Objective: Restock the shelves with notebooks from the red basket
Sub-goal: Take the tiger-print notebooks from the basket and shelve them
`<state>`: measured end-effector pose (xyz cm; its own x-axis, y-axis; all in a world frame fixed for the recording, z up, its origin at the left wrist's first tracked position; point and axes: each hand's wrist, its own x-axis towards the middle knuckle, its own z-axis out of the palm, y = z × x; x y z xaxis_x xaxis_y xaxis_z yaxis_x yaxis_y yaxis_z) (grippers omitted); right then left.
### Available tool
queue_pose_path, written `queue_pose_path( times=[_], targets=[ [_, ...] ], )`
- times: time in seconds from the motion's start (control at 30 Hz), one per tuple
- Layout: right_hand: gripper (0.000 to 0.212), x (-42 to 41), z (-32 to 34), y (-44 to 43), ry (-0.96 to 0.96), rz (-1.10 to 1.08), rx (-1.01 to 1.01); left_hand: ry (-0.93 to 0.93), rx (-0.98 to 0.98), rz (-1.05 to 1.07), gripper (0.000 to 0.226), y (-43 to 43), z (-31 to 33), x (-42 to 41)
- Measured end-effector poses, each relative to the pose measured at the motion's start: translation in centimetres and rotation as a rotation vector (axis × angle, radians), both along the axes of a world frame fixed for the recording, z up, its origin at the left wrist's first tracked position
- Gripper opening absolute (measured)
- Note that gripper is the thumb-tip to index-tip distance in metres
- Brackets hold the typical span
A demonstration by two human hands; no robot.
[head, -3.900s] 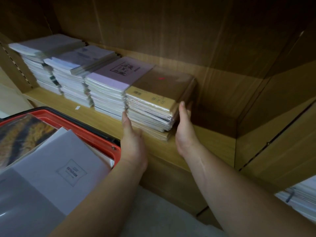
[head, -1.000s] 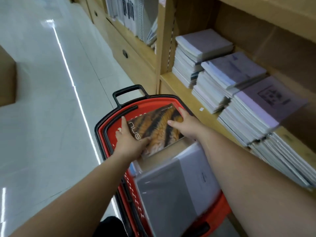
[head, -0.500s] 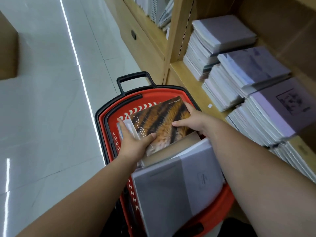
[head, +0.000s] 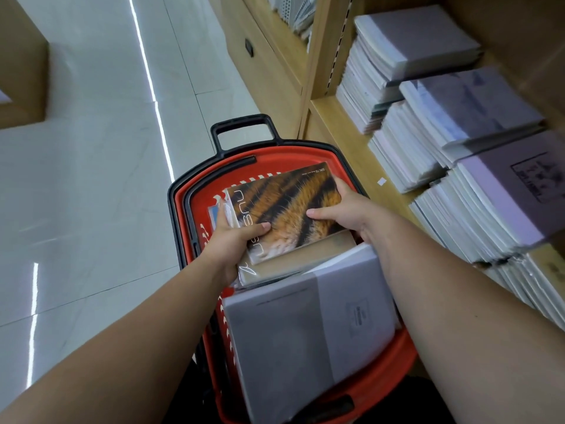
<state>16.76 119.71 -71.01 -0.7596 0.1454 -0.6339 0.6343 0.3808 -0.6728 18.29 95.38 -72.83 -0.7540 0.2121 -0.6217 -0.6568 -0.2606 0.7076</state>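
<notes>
A red basket [head: 269, 159] with a black rim and handle stands on the floor beside the wooden shelf [head: 342, 139]. Both hands grip a stack of notebooks topped by a tiger-stripe cover [head: 284, 203], lifted slightly above the basket. My left hand [head: 234, 240] holds the stack's near left edge, thumb on top. My right hand [head: 345, 212] holds the right edge. Grey plastic-wrapped notebooks [head: 305, 325] fill the near part of the basket. Several piles of pale notebooks [head: 458, 117] lie on the shelf to the right.
White tiled floor [head: 91, 179] stretches to the left of the basket. A cardboard box [head: 21, 65] sits at the far left. A drawer front [head: 260, 56] and another shelf bay run further along the aisle.
Earlier both hands squared the brown notebook pile on the shelf. They moved to the basket, took hold of the tiger-stripe stack, and over the last second raised it a little.
</notes>
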Motion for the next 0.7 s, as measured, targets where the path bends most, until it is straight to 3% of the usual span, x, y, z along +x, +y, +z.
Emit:
queue_pose_path(
  times=[0.13,0.37,0.5,0.7],
  targets=[
    [0.112,0.1,-0.5,0.1,0.011,0.036,-0.03,-0.007,-0.019,-0.006,0.067,-0.8,0.6,-0.5],
    [0.115,-0.8,-1.1,-1.1,-0.056,0.043,-0.16,-0.029,0.024,0.033,0.064,-2.9,0.1,-1.0],
    [0.138,-0.9,-1.3,-2.0,-0.039,-0.074,-0.176,-0.026,0.016,0.024,0.049,-2.1,0.2,-0.5],
    [0.13,-0.1,-0.6,-2.4,-0.097,-0.147,-0.14,-0.073,0.023,0.014,0.037,-1.8,0.6,0.1]
  ],
)
